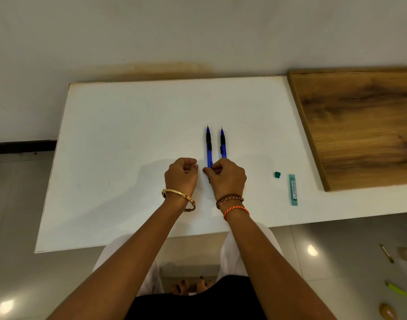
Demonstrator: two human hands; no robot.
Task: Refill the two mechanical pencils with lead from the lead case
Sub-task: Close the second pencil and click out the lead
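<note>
Two blue mechanical pencils with black grips lie side by side on the white table [128, 135], tips pointing away. My right hand [228, 179] pinches the near end of the left pencil [209, 148] between thumb and fingers. The right pencil [223, 144] runs under the knuckles of that hand. My left hand [180, 176] rests just left of the pencils with its fingers curled in; I cannot tell whether anything is between them. The teal lead case [293, 190] lies to the right, with its small teal cap [277, 174] lying apart beside it.
A wooden board [364, 125] covers the table's right end. The table's near edge runs just in front of my wrists. On the floor at the right lie a yellow-green pen [396, 289] and other small items. My feet show below the table.
</note>
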